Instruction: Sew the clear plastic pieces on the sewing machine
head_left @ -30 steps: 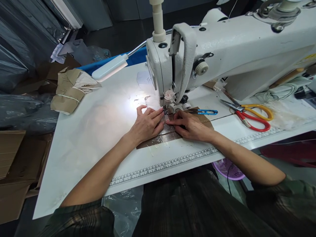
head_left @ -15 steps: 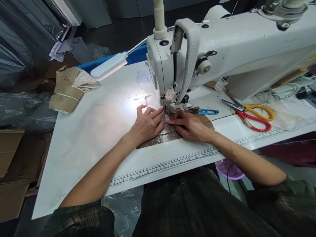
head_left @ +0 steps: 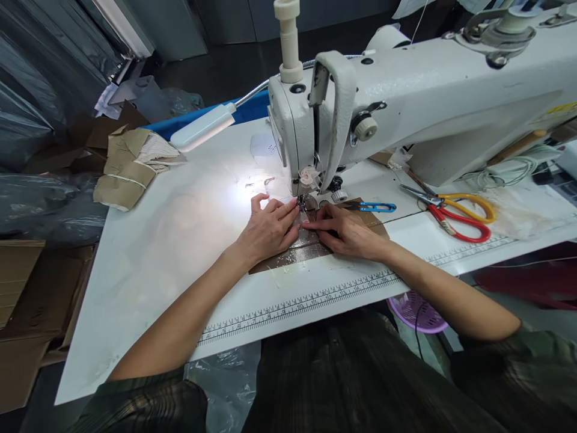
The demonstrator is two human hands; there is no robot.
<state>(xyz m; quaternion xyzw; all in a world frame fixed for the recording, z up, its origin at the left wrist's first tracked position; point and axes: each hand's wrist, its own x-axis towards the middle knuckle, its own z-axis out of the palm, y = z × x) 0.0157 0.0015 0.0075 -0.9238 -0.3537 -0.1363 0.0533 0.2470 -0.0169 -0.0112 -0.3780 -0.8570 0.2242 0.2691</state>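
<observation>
And here's the left hand (head_left: 267, 231), palm down, fingers laid flat over the brown sheet (head_left: 288, 260); the pale piece (head_left: 302, 219) lies between both hands, the machine (head_left: 300, 126) at twelve o'clock. It's already in place; stitches done or left (fingers hide them!) I can't tell. Right hand (head_left: 348, 231) curled, grip unclear, snips (head_left: 378, 207) at its two o'clock.

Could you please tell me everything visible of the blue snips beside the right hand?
The blue snips have a slim, looped blue handle and narrow, dark blades; their material is hard to tell. They lie with the handle pointing to the picture's right, partly over the brown sheet and partly over the white tabletop. The blades point towards the right hand; whether they touch it is unclear.
</observation>
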